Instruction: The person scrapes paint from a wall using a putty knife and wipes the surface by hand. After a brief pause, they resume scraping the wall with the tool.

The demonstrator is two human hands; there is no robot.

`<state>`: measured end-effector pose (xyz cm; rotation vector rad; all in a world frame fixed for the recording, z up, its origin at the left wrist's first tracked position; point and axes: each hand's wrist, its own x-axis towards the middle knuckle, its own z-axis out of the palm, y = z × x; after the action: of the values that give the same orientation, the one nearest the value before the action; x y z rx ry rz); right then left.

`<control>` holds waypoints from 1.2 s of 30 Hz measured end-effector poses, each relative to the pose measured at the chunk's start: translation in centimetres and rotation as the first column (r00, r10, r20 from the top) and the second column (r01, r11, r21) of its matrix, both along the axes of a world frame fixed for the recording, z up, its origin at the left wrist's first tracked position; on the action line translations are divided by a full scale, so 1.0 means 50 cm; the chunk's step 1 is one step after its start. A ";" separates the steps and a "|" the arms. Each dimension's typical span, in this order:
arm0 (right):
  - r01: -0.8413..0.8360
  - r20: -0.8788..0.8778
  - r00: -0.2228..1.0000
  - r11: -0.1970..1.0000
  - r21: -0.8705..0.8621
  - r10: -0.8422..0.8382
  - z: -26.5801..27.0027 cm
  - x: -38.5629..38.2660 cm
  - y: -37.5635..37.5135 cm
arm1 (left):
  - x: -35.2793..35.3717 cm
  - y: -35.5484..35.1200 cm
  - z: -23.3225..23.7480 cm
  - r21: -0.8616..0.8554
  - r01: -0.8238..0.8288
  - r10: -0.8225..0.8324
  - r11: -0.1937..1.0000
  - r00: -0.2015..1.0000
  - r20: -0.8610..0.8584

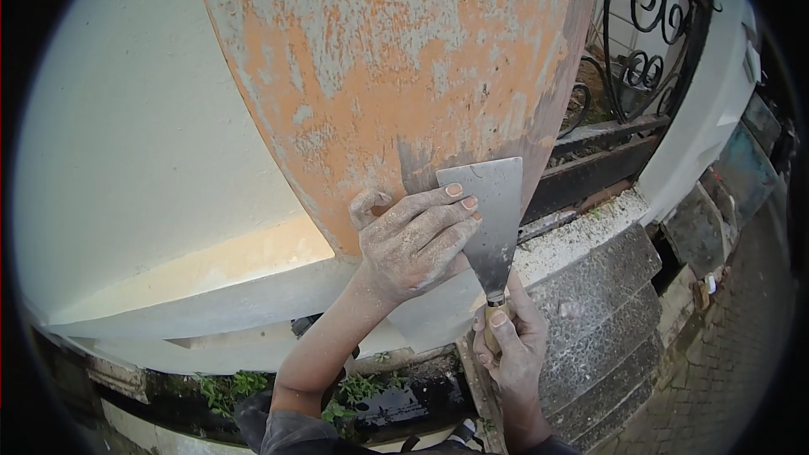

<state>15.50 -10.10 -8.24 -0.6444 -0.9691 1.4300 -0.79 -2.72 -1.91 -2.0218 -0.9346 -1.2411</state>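
Note:
A wide metal scraper [490,215] with a wooden handle lies flat against an orange pillar face [396,76] whose grey paint is patchy and worn. My right hand [510,354] grips the wooden handle from below. My left hand [417,240], dusted with white powder, presses its fingertips on the blade's left side and rests on the pillar. A darker scraped patch shows just left of the blade's top edge.
A white plastered wall [143,143] stands to the left with a ledge below it. A black wrought-iron fence [649,42] runs at the upper right. Dark stone cladding [598,320] and paved ground [733,371] lie at the lower right. Green weeds [227,388] grow below.

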 end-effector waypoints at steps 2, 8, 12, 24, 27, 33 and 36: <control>-0.029 -0.038 0.999 0.999 0.034 0.031 -0.007 0.003 -0.005 | 0.002 -0.006 -0.006 -0.027 0.002 -0.002 1.000 1.000 0.003; -0.031 -0.039 0.999 0.999 0.013 0.032 -0.010 0.005 0.013 | -0.005 0.003 0.003 -0.010 0.000 0.000 1.000 1.000 -0.031; -0.056 -0.079 0.995 0.998 0.036 0.058 -0.027 -0.004 0.004 | -0.010 -0.004 -0.010 -0.017 -0.013 0.013 1.000 0.999 -0.033; -0.009 -0.035 0.999 0.998 0.063 0.011 -0.008 -0.023 0.003 | -0.020 -0.018 -0.004 -0.069 -0.019 0.019 0.997 1.000 0.000; -0.036 -0.044 0.998 0.998 0.048 0.038 -0.037 -0.015 -0.011 | -0.016 -0.023 -0.018 -0.081 -0.020 0.021 0.997 1.000 0.008; -0.019 -0.052 0.998 0.995 0.095 0.024 0.004 -0.045 0.005 | -0.024 -0.005 0.031 0.055 -0.043 0.042 0.998 0.999 0.028; -0.034 -0.054 0.998 0.997 0.066 0.037 -0.019 -0.040 -0.010 | -0.025 -0.018 -0.008 -0.025 -0.031 0.031 0.999 1.000 0.004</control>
<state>13.50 -10.61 -9.19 -0.5394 -0.9839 1.4342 -2.04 -3.61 -2.32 -2.0175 -0.9845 -1.2236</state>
